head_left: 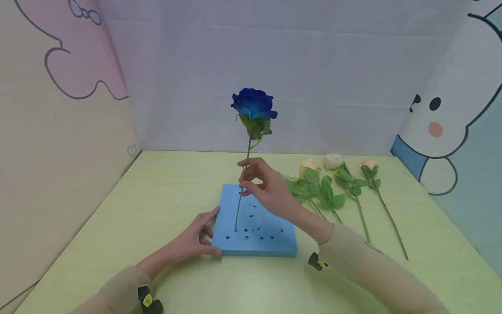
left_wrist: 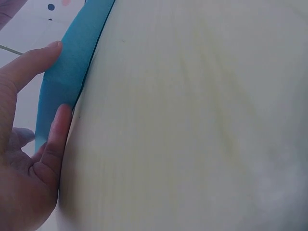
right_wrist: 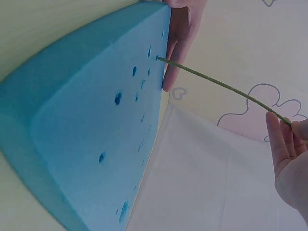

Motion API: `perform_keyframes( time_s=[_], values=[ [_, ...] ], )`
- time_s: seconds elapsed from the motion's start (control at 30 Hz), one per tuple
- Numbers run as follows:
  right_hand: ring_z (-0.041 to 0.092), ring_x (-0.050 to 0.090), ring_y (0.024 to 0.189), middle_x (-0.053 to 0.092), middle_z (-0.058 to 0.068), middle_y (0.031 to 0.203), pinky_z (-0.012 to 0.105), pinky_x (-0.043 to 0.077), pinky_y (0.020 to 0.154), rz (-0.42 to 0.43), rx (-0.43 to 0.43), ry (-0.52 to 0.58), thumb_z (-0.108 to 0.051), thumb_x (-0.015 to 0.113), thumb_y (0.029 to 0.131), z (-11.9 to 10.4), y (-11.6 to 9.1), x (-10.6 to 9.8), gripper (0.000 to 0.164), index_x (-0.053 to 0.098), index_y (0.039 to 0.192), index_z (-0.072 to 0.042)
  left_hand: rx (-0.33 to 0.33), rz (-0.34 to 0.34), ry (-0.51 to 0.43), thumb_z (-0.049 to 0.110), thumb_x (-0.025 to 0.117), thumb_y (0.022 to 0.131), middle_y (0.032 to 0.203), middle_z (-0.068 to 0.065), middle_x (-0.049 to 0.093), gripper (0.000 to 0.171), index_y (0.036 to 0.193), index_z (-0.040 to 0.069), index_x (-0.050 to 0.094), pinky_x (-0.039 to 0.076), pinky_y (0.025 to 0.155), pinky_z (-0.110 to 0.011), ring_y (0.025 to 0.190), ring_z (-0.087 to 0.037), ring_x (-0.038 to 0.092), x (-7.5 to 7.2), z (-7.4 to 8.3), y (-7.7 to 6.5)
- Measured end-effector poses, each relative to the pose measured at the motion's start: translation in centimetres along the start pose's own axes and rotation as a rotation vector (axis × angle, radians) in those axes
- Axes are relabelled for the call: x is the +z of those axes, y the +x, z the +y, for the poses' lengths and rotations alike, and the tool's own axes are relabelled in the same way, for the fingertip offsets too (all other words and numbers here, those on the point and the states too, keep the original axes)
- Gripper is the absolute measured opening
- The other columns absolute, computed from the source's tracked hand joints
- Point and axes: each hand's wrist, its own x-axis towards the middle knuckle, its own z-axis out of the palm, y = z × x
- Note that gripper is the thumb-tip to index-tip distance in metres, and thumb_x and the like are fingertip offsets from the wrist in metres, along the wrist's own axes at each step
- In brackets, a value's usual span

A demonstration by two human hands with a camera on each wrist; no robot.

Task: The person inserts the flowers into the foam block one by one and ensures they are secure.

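A blue rose [head_left: 254, 104] stands nearly upright over a blue foam block [head_left: 270, 222] dotted with holes. My right hand [head_left: 270, 187] pinches its thin green stem [right_wrist: 216, 83] between thumb and fingers, partway up. The stem's lower end meets the block's top face at a hole toward the front left; how deep it sits I cannot tell. My left hand [head_left: 196, 237] rests on the table against the block's left side, with thumb and fingers spread along that edge. In the left wrist view, fingertips [left_wrist: 54, 48] touch the block's side [left_wrist: 72, 67].
Right of the block, several pale flowers lie on the light table [head_left: 117, 218], among them a white rose [head_left: 333, 161] and a peach rose [head_left: 368, 164] with a long stem. My right forearm passes in front of some stems. A white cloth backdrop [head_left: 274, 56] hangs behind the table.
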Motion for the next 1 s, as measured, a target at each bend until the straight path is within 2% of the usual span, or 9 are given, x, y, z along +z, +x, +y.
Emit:
perform_keyframes(
  time_s=[0.23,0.5,0.77,1.0],
  values=[
    [0.028,0.068,0.089,0.065,0.014,0.097,0.029,0.059,0.075,-0.031,0.02,-0.023,-0.001,0.057,0.097,0.35,-0.05,0.19,0.037,0.051,0.133,-0.009,0.03,-0.011,-0.021,0.028,0.085,0.077,0.143,-0.014,0.03,0.11,0.16,0.024,0.014,0.052,0.077,-0.019,0.1,-0.021,0.052,-0.05,-0.15,0.14],
    [0.016,0.07,0.088,0.066,0.01,0.096,0.027,0.059,0.074,-0.076,-0.002,-0.051,-0.001,0.056,0.098,0.31,0.11,0.37,0.034,0.053,0.13,-0.009,0.057,-0.021,-0.031,0.028,0.084,0.079,0.145,-0.016,0.028,0.107,0.16,0.022,0.014,0.052,0.079,-0.019,0.104,-0.023,0.051,-0.16,-0.78,0.22],
    [0.015,0.068,0.088,0.068,0.013,0.097,0.027,0.059,0.074,-0.125,-0.014,-0.043,-0.001,0.054,0.099,0.44,0.44,0.76,0.032,0.054,0.13,-0.008,0.029,0.014,0.008,0.033,0.078,0.085,0.147,-0.015,0.031,0.095,0.159,0.024,0.019,0.049,0.077,-0.021,0.103,-0.02,0.054,-0.15,-0.86,0.39],
    [0.025,0.07,0.084,0.068,0.014,0.096,0.027,0.059,0.072,-0.144,-0.021,-0.041,0.0,0.056,0.097,0.49,0.52,0.81,0.032,0.056,0.128,-0.007,0.017,0.005,-0.017,0.031,0.078,0.084,0.152,-0.016,0.032,0.096,0.159,0.024,0.019,0.05,0.078,-0.022,0.104,-0.021,0.053,-0.29,-0.68,0.53]
  ],
)
